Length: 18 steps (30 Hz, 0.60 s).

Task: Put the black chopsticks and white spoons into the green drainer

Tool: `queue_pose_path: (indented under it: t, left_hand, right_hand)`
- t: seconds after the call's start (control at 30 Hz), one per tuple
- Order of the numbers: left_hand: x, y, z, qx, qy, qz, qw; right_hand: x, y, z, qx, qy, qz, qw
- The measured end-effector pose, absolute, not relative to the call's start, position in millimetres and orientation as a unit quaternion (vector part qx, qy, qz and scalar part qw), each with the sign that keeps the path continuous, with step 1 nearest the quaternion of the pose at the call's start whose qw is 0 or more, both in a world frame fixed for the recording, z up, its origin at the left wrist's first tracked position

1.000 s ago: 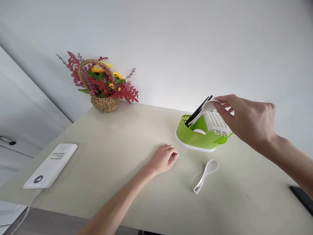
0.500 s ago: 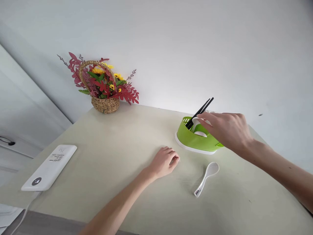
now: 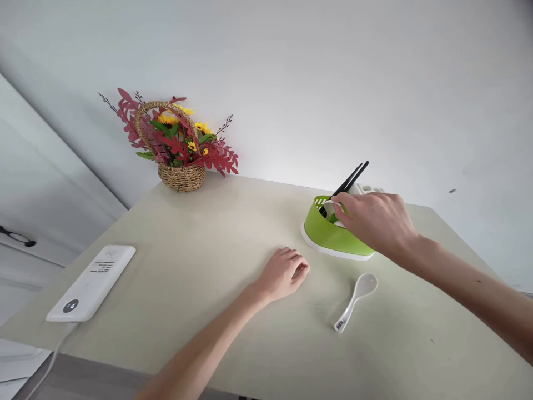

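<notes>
My right hand (image 3: 377, 219) is over the green cutlery holder (image 3: 328, 228), its fingers pinching a white spoon (image 3: 328, 206) partly hidden inside. Black chopsticks (image 3: 352, 179) lean out of the holder just behind my fingertips. The holder has a slotted green wall and a white base. My left hand (image 3: 285, 273) rests on the table, fingers loosely curled, with nothing visible in them. Between my hands and nearer to me, a second white spoon (image 3: 358, 300) lies on the table, its bowl pointing away and a small label on its handle.
A wicker basket of artificial flowers (image 3: 181, 176) stands at the back left against the wall. At the left edge of the pale table (image 3: 233, 222) lies a white power strip-like device (image 3: 94, 286) with a cable. Behind the holder, a white object with holes (image 3: 366, 189) is partly covered.
My right hand has shifted slightly left and lower into the holder, with the pinched spoon lower too. My left hand and the loose spoon stay put. The view has turned slightly.
</notes>
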<state>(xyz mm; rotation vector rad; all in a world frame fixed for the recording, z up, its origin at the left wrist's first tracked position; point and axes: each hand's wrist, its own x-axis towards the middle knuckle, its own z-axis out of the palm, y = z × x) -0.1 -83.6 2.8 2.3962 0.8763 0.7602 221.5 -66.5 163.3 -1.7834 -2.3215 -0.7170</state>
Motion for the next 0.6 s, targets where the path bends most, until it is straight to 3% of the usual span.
queue_pose_path:
  t: [0.13,0.6]
  left_hand:
    - [0,-83,3,0.877,0.322,0.27,0.233]
    - [0,-84,2,0.875,0.321,0.278,0.232]
  right_hand:
    - [211,-75,163,-0.589,-0.765,-0.259,0.034]
    - [212,-95,151,-0.567,-0.779,-0.255,0.081]
